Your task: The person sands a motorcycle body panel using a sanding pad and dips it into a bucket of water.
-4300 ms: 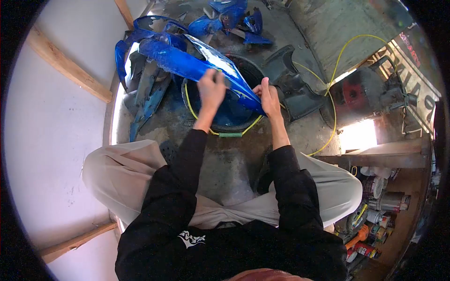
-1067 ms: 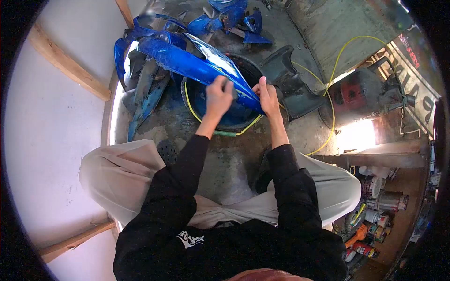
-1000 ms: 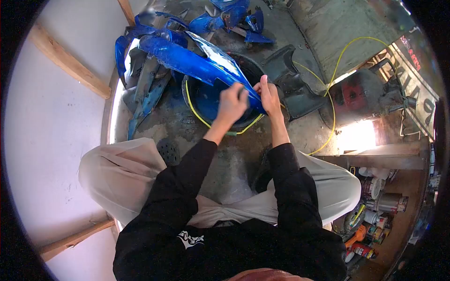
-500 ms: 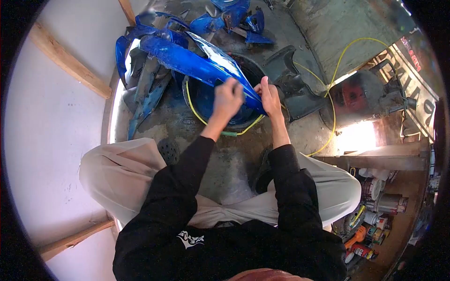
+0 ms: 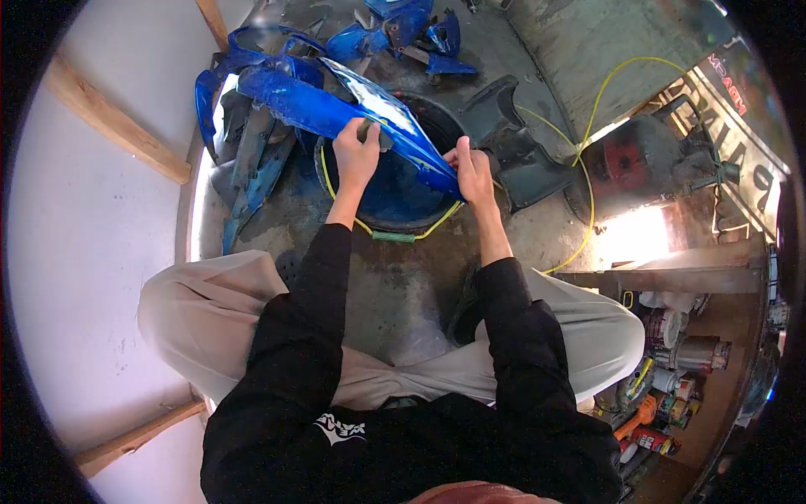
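Note:
A long blue motorcycle body panel (image 5: pixel 294 101) with a white-and-silver graphic slants over a black bucket (image 5: pixel 395 220). My right hand (image 5: pixel 474 175) grips its narrow lower end, thumb raised along the edge. Against the middle of the panel, my left hand (image 5: pixel 356 160) presses with curled fingers. Between those fingers is a small dark, flat pad (image 5: pixel 364 129), partly hidden, whose exact kind I cannot make out. The bucket has a yellow handle with a green grip (image 5: pixel 393 237) hanging toward me.
More blue fairing pieces (image 5: pixel 369 38) lie on the floor ahead, with dark panels (image 5: pixel 252 181) at left. Black plastic parts (image 5: pixel 529 164) sit right of the bucket. Beyond them are a dark red tank (image 5: pixel 625 164) and a yellow hose (image 5: pixel 594 126). A shelf holds several cans (image 5: pixel 701 353).
My left hand has slid up and left along the panel, from near the right hand to its middle. The right hand keeps its grip on the end. The view has shifted slightly.

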Motion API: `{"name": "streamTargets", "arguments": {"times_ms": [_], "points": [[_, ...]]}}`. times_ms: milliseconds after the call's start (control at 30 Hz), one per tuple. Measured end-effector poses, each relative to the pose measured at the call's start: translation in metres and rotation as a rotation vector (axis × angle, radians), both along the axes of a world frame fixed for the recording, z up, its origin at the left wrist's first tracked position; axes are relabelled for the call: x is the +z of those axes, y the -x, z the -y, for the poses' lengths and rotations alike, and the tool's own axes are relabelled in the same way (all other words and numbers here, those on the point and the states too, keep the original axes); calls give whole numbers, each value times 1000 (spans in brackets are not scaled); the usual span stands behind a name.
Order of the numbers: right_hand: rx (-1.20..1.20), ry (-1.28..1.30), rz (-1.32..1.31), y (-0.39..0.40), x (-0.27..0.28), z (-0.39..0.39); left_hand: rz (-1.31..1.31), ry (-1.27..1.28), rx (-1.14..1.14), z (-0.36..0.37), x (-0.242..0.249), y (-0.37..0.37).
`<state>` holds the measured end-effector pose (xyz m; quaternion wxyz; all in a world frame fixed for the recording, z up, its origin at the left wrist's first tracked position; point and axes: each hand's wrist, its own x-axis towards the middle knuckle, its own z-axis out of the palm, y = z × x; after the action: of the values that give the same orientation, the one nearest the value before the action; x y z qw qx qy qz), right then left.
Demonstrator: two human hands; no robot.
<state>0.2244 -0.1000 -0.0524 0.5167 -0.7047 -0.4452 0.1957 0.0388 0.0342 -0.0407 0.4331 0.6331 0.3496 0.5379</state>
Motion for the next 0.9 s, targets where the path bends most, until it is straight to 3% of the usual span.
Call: {"name": "streamTargets", "arguments": {"times_ms": [100, 200, 267, 367, 400, 500, 633, 700, 900], "points": [[15, -61, -81, 4, 5, 0, -166, -173, 43, 19, 0, -8], [9, -35, -80, 6, 9, 0, -260, -206, -226, 79, -8, -35], [-8, -10, 1, 5, 15, 4, -216, -207, -327, 109, -7, -46], [-4, -67, -32, 6, 13, 3, -103, -196, -385, 97, -3, -39], [-7, -47, -62, 6, 13, 4, -207, -146, -318, 79, -1, -33], [23, -46, -105, 0, 2, 1, -176, -164, -12, 17, 4, -8], [-4, -56, -78, 3, 8, 0, -71, 4, 0, -21, -7, 8], [-11, -34, -95, 6, 11, 1, -172, -211, 45, 6, -7, -5], [7, -61, -82, 1, 8, 2, -268, -172, -362, 112, -7, -43]]}}
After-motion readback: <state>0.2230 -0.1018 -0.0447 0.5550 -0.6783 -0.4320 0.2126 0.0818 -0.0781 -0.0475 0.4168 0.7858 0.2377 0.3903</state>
